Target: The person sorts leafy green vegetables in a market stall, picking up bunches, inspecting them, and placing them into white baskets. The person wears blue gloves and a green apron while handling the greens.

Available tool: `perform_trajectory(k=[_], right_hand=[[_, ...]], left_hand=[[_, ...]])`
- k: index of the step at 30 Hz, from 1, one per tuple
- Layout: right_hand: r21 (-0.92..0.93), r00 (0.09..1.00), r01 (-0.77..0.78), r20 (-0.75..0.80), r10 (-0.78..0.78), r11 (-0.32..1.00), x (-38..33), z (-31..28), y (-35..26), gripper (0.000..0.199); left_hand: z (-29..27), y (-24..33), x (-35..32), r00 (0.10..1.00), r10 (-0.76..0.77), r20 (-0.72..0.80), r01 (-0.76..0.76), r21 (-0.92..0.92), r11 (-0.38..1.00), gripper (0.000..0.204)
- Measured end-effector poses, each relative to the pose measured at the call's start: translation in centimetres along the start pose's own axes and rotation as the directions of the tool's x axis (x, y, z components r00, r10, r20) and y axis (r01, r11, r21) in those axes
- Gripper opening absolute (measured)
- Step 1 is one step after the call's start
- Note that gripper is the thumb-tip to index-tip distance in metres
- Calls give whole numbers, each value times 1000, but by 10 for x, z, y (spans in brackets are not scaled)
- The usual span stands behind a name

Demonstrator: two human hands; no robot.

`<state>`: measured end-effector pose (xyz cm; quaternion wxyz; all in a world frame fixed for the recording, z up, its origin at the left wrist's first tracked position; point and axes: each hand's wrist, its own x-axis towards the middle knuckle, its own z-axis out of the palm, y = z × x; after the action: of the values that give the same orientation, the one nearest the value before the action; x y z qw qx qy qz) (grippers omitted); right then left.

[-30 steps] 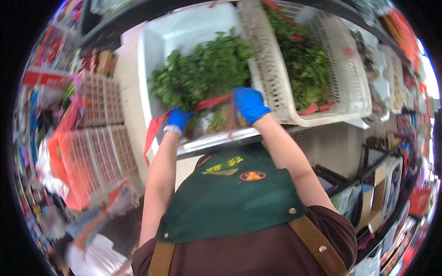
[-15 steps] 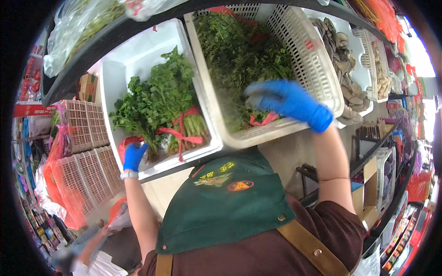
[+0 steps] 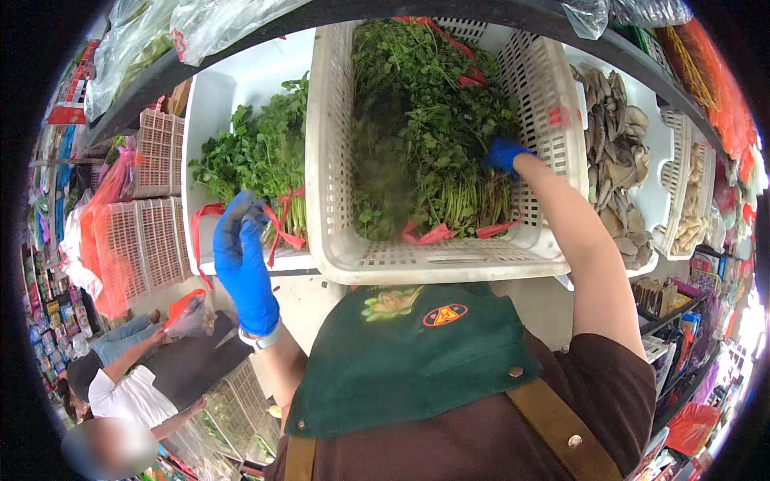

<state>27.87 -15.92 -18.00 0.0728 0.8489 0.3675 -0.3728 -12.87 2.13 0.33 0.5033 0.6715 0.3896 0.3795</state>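
Black shelf bar curves above a white basket. Right hand now dips into the basket's greens at 3 o'clock, so work moves there; can't tell its grip. Left hand lifts at 8 o'clock, half curled, seemingly empty. Bunches run long, stems to 6, leaves to 12

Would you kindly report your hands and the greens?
Right hand at leafy greens, inside white crate; left hand outside, nothing visibly held; black rail near crate's far end.
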Motion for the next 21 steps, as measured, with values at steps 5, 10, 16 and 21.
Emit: perform_trajectory(k=[5,10,16,21], right_hand=[[351,995,93,-77,-70,932,-41,-67,-12,27],[696,991,123,-121,-53,707,-82,-87,-1,25],[829,998,19,-47,37,558,-122,-44,-12,34],[156,991,116,43,-124,981,-52,45,41,31]], left_hand=[[33,15,5,984,-10,179,35,-140,990,28],[53,17,10,936,66,345,-4,-177,984,28],[54,2,14,906,10,422,55,-141,988,27],[65,7,18,839,-7,545,76,-106,991,27]])
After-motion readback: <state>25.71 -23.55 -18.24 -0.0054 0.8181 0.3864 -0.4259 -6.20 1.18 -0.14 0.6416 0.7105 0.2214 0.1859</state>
